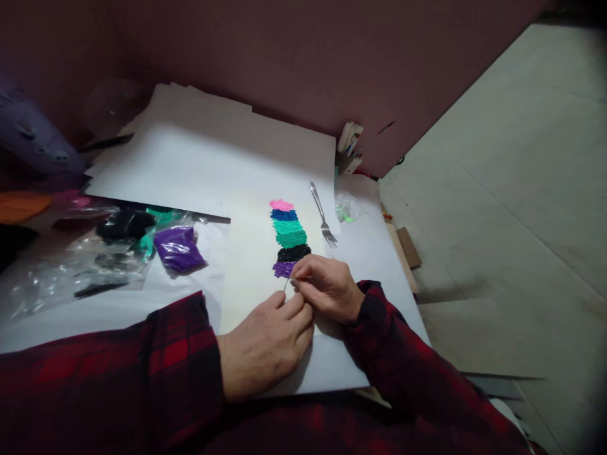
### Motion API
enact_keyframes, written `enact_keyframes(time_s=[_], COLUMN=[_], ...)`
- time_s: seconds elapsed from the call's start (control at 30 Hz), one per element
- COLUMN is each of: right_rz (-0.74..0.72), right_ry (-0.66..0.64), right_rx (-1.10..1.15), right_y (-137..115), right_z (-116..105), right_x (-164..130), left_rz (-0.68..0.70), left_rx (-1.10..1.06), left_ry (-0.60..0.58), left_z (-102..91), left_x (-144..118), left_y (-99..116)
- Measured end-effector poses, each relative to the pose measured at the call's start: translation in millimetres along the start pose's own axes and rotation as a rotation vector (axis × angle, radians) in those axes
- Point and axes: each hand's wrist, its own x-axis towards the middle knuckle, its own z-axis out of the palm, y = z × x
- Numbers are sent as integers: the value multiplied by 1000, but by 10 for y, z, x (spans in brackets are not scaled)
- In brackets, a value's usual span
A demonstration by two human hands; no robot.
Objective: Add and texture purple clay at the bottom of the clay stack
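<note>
Pinching thin tool, both hands, purple patch edge

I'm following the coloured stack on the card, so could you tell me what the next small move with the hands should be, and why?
Probably press the purple bit down at the stack's near end. The right hand pinches there, the left hand holds a thin tool against it, and purple is the smallest, lowest band.
</note>
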Motion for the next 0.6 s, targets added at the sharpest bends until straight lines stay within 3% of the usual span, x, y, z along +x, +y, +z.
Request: enact_keyframes(time_s=[0.6], right_rz=[-3], right_ry=[-3], right_rx=[40], right_y=[-18], right_z=[-5], right_x=[6], left_rz=[7], left_rx=[4], left_ry=[13], left_z=[4], left_x=[-15], left_y=[6])
